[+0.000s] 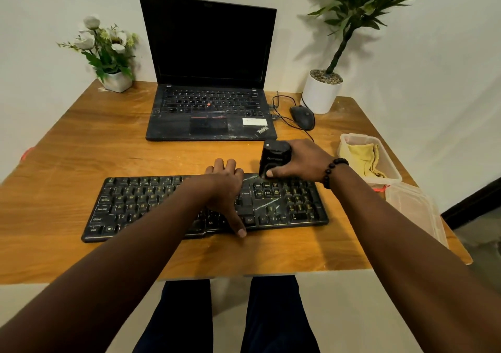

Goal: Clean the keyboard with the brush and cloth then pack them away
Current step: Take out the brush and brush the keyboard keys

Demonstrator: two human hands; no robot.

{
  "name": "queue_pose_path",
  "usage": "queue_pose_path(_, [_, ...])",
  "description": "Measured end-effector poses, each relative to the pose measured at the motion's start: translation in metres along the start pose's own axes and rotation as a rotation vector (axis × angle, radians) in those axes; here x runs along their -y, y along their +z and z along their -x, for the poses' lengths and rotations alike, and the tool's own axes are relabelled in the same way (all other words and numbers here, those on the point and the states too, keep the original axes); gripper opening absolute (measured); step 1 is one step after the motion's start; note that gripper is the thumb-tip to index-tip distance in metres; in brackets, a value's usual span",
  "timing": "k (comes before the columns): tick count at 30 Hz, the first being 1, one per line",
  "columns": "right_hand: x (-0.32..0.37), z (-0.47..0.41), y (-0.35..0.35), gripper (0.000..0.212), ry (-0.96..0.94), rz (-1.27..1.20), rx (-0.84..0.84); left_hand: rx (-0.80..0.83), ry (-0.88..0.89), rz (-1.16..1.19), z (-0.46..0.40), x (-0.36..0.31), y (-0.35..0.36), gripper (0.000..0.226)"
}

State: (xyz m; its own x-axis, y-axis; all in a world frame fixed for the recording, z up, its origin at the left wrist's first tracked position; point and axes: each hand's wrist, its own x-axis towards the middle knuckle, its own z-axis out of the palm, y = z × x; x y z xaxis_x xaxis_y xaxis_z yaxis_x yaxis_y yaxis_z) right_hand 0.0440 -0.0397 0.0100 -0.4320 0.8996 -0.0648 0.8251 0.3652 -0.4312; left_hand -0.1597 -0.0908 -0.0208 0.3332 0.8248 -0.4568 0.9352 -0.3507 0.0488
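From the head view, a black keyboard (203,206) lies across the table (81,141) near its front edge. The left hand (225,190) rests on the keyboard's middle, fingers over its back edge and thumb at the front edge, clasping it in a loose grip. The right hand (298,160) has its grip closed round a black brush (273,159), held upright at the keyboard's back edge above the numeric pad. A yellow cloth (363,157) sits in a clear container (390,174) at the table's right edge, its lid (414,209) just in front of it.
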Motion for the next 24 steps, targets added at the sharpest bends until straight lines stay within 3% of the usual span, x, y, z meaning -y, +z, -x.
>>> queue_pose_path(3, [0.0, -0.005, 0.003, 0.044, -0.002, 0.148, -0.079, -0.008, 0.01, -0.005, 0.001, 0.0, -0.001, 0.142])
queue_pose_path(7, [-0.003, 0.0, 0.003, 0.048, 0.017, 0.001, -0.002, -0.006, 0.009, 0.01, 0.0, 0.001, 0.002, 0.144])
queue_pose_path(11, [0.004, -0.001, 0.0, 0.042, -0.018, 0.136, -0.075, -0.003, 0.007, 0.02, 0.001, 0.002, 0.001, 0.144])
queue_pose_path(15, [0.011, 0.0, -0.001, 0.046, -0.049, 0.054, 0.005, -0.003, -0.002, 0.031, 0.0, 0.002, 0.001, 0.142])
queue_pose_path(18, [0.01, -0.002, 0.002, 0.046, -0.007, 0.165, -0.098, 0.0, -0.004, 0.036, 0.0, 0.002, 0.001, 0.142])
queue_pose_path(21, [0.012, 0.0, 0.005, 0.049, 0.001, -0.036, 0.03, -0.003, 0.0, 0.036, -0.001, 0.003, 0.002, 0.143])
queue_pose_path(24, [0.019, -0.005, 0.009, 0.046, -0.016, 0.094, -0.015, -0.003, -0.001, 0.043, -0.001, 0.004, 0.003, 0.144])
